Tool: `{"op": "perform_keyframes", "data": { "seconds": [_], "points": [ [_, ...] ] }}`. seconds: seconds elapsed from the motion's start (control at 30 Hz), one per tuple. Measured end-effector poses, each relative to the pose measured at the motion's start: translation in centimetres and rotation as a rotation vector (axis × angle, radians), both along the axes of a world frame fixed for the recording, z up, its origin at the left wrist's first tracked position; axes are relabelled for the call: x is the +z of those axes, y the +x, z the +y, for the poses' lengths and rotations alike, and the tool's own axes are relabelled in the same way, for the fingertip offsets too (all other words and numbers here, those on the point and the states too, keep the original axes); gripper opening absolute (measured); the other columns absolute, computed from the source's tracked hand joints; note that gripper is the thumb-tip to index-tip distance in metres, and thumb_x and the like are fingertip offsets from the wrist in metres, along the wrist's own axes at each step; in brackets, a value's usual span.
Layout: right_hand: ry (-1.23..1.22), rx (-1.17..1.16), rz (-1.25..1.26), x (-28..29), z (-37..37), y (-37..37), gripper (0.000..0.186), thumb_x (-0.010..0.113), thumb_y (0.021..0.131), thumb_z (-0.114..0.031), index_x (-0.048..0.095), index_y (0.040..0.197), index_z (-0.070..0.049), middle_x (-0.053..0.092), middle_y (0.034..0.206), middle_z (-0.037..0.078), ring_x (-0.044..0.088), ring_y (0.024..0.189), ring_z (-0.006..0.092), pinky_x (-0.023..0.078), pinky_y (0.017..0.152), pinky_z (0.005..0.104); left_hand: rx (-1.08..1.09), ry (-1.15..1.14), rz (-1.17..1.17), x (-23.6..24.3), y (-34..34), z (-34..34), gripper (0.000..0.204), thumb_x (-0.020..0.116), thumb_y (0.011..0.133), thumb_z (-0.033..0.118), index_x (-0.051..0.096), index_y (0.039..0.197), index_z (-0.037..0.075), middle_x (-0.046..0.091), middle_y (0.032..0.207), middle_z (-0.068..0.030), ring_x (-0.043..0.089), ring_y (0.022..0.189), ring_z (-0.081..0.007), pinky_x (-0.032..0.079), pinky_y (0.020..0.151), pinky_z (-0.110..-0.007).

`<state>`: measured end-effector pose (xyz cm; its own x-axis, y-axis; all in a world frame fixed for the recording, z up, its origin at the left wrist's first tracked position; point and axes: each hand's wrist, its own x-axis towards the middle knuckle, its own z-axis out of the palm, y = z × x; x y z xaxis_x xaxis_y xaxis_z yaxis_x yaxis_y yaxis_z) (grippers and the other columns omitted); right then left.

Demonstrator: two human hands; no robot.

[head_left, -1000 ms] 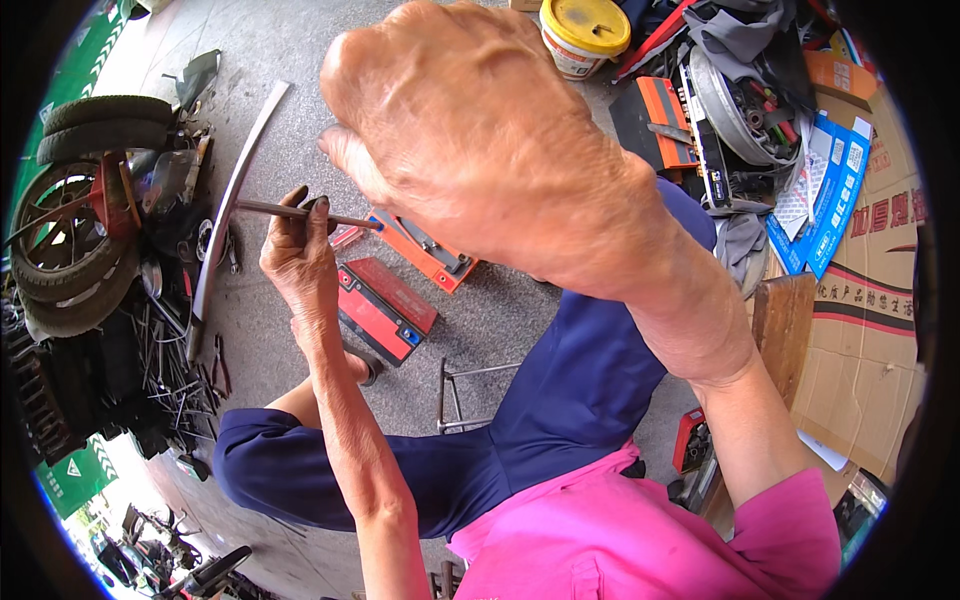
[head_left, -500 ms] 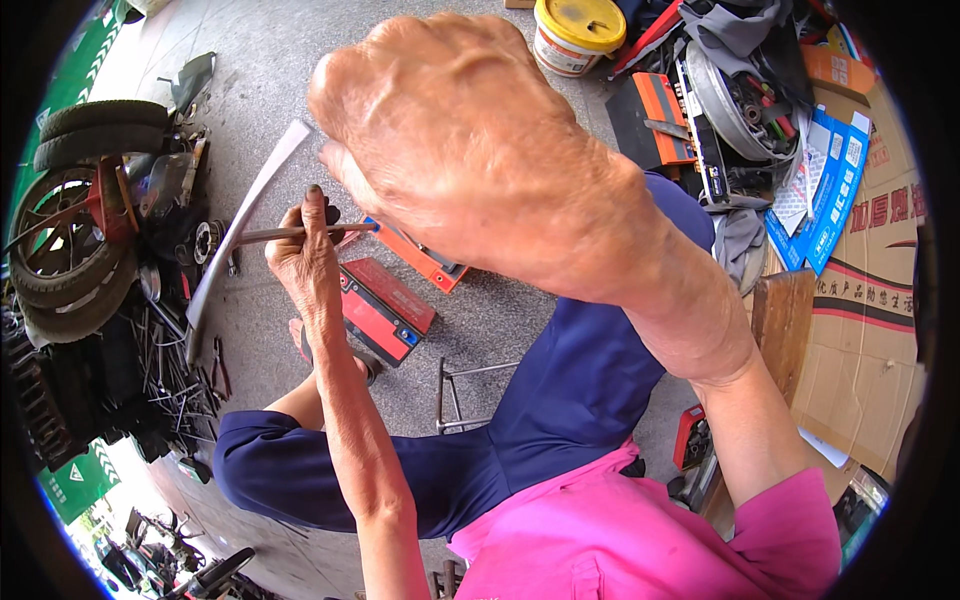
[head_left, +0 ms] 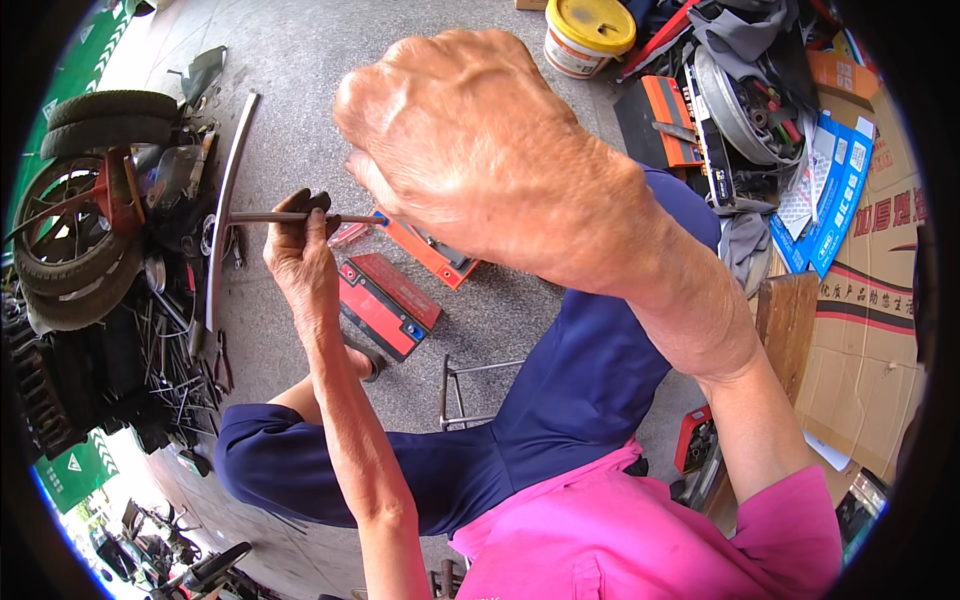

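My left hand (head_left: 302, 245) closes thumb and fingers around the shaft of a T-handle wrench (head_left: 217, 240). Its long, slightly bent crossbar stands to the left of the hand, and its shaft points right toward my other hand. My right hand (head_left: 470, 130) is a closed fist, large and near the camera, with its back toward me; whatever its fingers hold is hidden. Below the hands, a red-and-black battery (head_left: 385, 310) rests on the floor, with an orange-and-black battery (head_left: 430, 250) behind it, partly covered by my right hand.
Motorcycle wheels (head_left: 75, 230) and scattered hand tools (head_left: 180, 375) lie along the left. A yellow-lidded bucket (head_left: 590, 35) stands at the far side. Another orange-and-black battery (head_left: 670, 120), a metal rim (head_left: 725, 105) and cardboard (head_left: 865, 350) fill the right. A metal stool frame (head_left: 450, 395) shows by my legs.
The wrench's crossbar has turned from a slant to nearly upright and looks thinner. My right fist has shifted slightly right and down; my left hand keeps its hold on the shaft.
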<state>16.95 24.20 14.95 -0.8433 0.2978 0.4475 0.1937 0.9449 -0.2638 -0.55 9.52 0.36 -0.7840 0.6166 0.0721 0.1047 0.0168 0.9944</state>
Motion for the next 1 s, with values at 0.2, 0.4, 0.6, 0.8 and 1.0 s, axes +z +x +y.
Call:
{"op": "perform_keyframes", "data": {
  "seconds": [0.2, 0.4, 0.6, 0.8, 1.0],
  "points": [
    [0.027, -0.011, -0.067, 0.0, -0.2, -0.1, 0.021, 0.061, 0.083, -0.019, 0.065, 0.102, -0.009, 0.064, 0.105, 0.012, 0.059, 0.107, 0.0251, 0.039, 0.091, 0.0404, 0.193, 0.004, 0.018, -0.7, 0.3, -0.2, 0.016, 0.067, 0.091, 0.004, 0.066, 0.107, -0.003, 0.070, 0.097, -0.0090, 0.067, 0.083, -0.0139, 0.058, 0.073, -0.028],
    [-0.147, -0.075, -0.371, 0.2, -0.3, -1.7, 0.016, 0.055, 0.088, -0.017, 0.063, 0.100, -0.009, 0.065, 0.099, 0.011, 0.063, 0.099, 0.0250, 0.046, 0.089, 0.0396, 0.345, 0.054, -0.086, -0.8, -0.1, -1.4, 0.011, 0.067, 0.090, 0.003, 0.065, 0.099, -0.003, 0.069, 0.092, -0.0123, 0.069, 0.081, -0.0195, 0.063, 0.072, -0.035],
    [-0.149, -0.035, -0.568, -3.5, -0.9, -5.6, 0.015, 0.058, 0.085, -0.017, 0.070, 0.088, -0.009, 0.070, 0.089, 0.013, 0.069, 0.089, 0.0275, 0.051, 0.077, 0.0425, 0.440, 0.136, -0.201, -0.4, -0.7, -3.7, 0.011, 0.066, 0.090, 0.001, 0.062, 0.099, -0.004, 0.069, 0.094, -0.0159, 0.070, 0.083, -0.0257, 0.064, 0.073, -0.041],
    [-0.466, -0.089, -0.657, -9.5, -0.3, -7.5, 0.035, 0.052, 0.093, -0.029, 0.069, 0.090, 0.001, 0.070, 0.090, 0.020, 0.070, 0.086, 0.0328, 0.055, 0.079, 0.0449, 0.457, 0.217, -0.290, 3.6, -0.4, -5.1, 0.012, 0.066, 0.090, 0.002, 0.062, 0.102, -0.002, 0.069, 0.097, -0.0178, 0.071, 0.088, -0.0290, 0.063, 0.077, -0.042],
    [-1.437, -0.077, -0.478, -10.3, -1.3, -7.9, 0.030, 0.044, 0.097, -0.019, 0.057, 0.101, 0.007, 0.067, 0.083, 0.022, 0.071, 0.067, 0.0238, 0.059, 0.055, 0.0334, 0.419, 0.312, -0.278, 9.1, -1.4, -7.7, 0.016, 0.066, 0.091, 0.006, 0.061, 0.103, -0.004, 0.069, 0.099, -0.0205, 0.071, 0.090, -0.0316, 0.063, 0.079, -0.042]
  ]
}}
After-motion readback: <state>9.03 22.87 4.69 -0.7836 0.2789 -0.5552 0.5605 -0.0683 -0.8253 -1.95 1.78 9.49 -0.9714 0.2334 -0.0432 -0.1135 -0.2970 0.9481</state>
